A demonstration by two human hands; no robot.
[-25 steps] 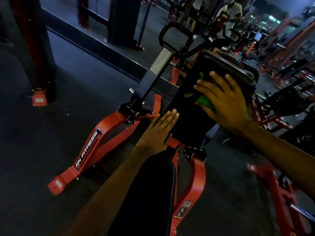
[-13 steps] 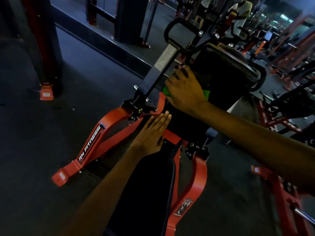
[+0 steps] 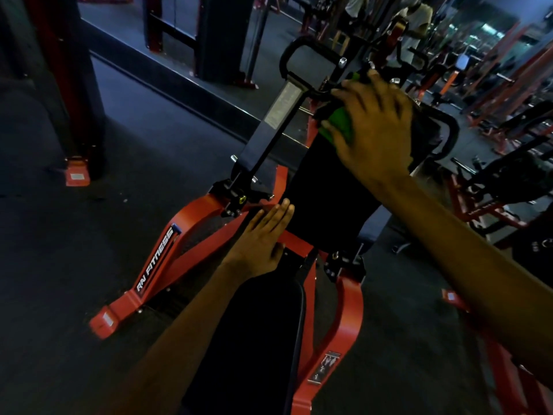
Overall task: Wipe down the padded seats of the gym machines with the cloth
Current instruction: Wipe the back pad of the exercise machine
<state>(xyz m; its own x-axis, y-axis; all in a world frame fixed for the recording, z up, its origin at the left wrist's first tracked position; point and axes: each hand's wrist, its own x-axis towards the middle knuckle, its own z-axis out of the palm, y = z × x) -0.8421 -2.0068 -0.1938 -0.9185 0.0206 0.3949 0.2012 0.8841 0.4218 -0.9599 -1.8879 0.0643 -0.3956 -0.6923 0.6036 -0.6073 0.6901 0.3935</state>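
Right hand, fingers spread, presses the green cloth at the back pad's top left corner, left hand rests flat and empty at the seat's far edge; wiping seems midway, other machines left.

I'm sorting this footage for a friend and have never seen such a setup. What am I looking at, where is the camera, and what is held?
This is one picture from a camera worn on a person's head, looking down at their two bare arms in a dim gym. Before them stands a red-framed exercise machine marked RN FITNESS, with a black seat pad below and a black back pad above. The right hand presses a green cloth against the top of the back pad, fingers spread. The left hand lies flat near that pad's lower edge, holding nothing.
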